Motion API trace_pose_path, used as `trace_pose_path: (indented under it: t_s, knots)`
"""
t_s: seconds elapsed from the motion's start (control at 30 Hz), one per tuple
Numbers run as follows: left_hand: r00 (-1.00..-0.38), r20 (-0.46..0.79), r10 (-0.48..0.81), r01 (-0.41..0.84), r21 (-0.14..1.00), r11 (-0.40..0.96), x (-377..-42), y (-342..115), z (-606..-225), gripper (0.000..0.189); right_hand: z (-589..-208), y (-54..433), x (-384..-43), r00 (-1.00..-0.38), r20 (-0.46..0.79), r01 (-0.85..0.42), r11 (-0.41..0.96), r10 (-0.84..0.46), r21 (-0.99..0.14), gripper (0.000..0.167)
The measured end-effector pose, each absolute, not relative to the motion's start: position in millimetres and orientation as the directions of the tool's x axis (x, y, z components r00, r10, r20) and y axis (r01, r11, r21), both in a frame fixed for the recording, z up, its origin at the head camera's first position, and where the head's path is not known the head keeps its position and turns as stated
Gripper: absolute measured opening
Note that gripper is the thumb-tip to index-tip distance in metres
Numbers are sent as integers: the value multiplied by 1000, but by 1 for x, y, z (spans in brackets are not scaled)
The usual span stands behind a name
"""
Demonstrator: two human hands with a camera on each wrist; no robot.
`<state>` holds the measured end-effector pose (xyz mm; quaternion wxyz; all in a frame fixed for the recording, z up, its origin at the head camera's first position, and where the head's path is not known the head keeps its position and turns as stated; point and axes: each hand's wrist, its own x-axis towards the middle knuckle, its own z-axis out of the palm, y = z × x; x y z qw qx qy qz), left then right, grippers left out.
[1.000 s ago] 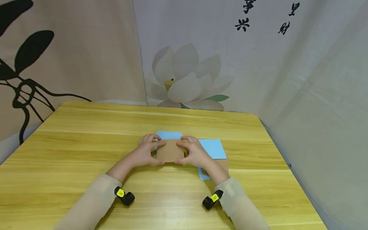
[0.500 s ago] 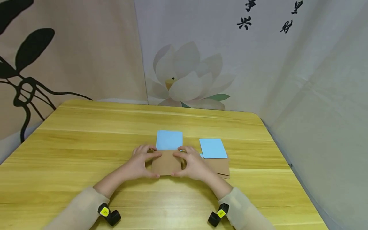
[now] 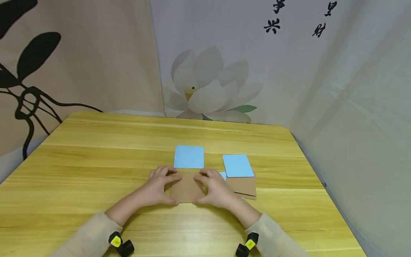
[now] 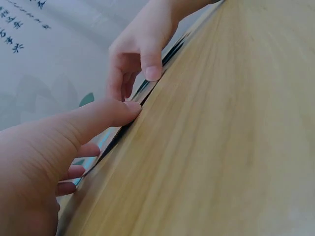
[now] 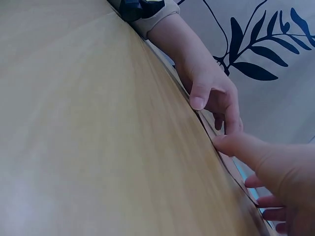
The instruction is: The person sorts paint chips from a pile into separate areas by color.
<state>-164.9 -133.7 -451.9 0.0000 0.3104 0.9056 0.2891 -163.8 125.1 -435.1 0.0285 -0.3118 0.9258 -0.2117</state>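
A square brown card lies low over the table in the head view, held from both sides. My left hand grips its left side, thumb at the near edge and fingers toward the far corner. My right hand holds the right side in the same way. Both thumbs meet the near edge in the wrist views, where a dark line shows under it. A blue card lies just beyond the brown one, its near edge close to the brown card's far edge.
To the right, another blue card overlaps brown cards, with a bit of blue showing beside my right hand. The wooden table reaches back to a printed curtain.
Both hands have drawn the brown card toward the person, off the blue card it overlapped. More of that blue card shows now. In the last half second the card moved slightly nearer.
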Motion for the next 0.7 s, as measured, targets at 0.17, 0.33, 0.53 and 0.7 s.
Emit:
trace_pose_path:
  t_s: [0.17,0.33,0.53,0.7]
  knots:
    - [-806,176,565,565,514,646,-165,-134,-452,82,-435,126,-164,-797,66,-572,714,-600,-404,75]
    - [-809,176,561,561,516,647,-165,-135,-451,83,-436,126,-165,-787,52,-581,710,-614,-398,76]
    - [-809,221,544,566,542,621,-167,-135,-450,79,-429,135,-169,-791,51,-563,693,-609,-450,79]
    - [-819,243,520,552,581,598,-173,-127,-445,75,-424,157,-177,-797,111,-558,654,-593,-510,74]
